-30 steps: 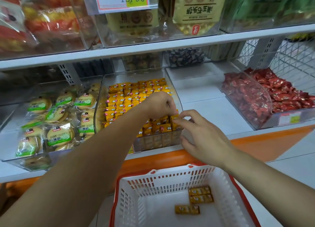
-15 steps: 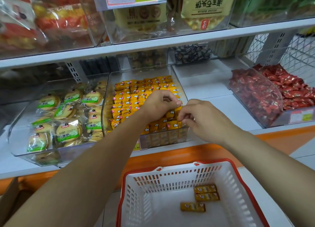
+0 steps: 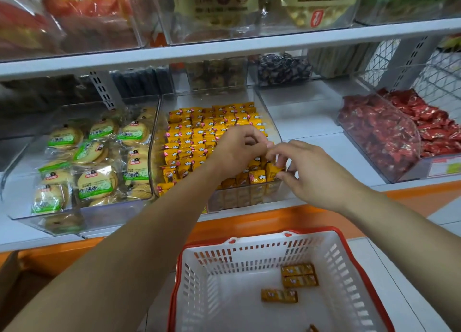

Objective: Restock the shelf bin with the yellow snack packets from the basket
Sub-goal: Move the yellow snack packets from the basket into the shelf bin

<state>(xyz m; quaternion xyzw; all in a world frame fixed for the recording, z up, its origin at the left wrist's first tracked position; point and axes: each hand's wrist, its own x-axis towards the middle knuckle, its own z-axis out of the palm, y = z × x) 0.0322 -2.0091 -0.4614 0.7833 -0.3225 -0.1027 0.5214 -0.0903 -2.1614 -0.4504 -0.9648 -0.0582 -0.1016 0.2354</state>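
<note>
Presently both hands work at the front right corner of the shelf bin (image 3: 237,198), a clear-walled tray on the shelf (image 3: 349,152). The right hand (image 3: 315,179) pinches an upright packet (image 3: 272,170) between thumb and forefinger, near its top edge and just inside the bin's front wall. The left hand (image 3: 237,151) lies knuckles-up over the neighbouring rows with its fingers curled under. Whether it holds a packet or merely steadies the row cannot be told, as the fingertips are hidden.

Location of stock: the yellow snack packets (image 3: 197,137) fill the bin in tidy rows, standing on edge, almost to the front wall. Three loose packets (image 3: 279,295) lie flat on the floor of the basket (image 3: 341,267), below the shelf edge, with part of a fourth at the bottom of the view. By judgement the task is close to done.

Handling assessment: the packets appear small, light and film-wrapped, so weight is no concern. The wrap is likely slick and the contents possibly brittle. A pinch across the narrow faces, or by the crimped end, should suffice; squeezing the broad faces is inadvisable. Those lying flat in the basket will probably need a fingertip under an edge. Risk noted: pressing one into a tight row may topple its neighbours, so a steadying hand alongside is prudent.

Adjacent stock, biscuits (image 3: 94,157) to the left and red sweets (image 3: 379,137) to the right, is not involved.
</note>
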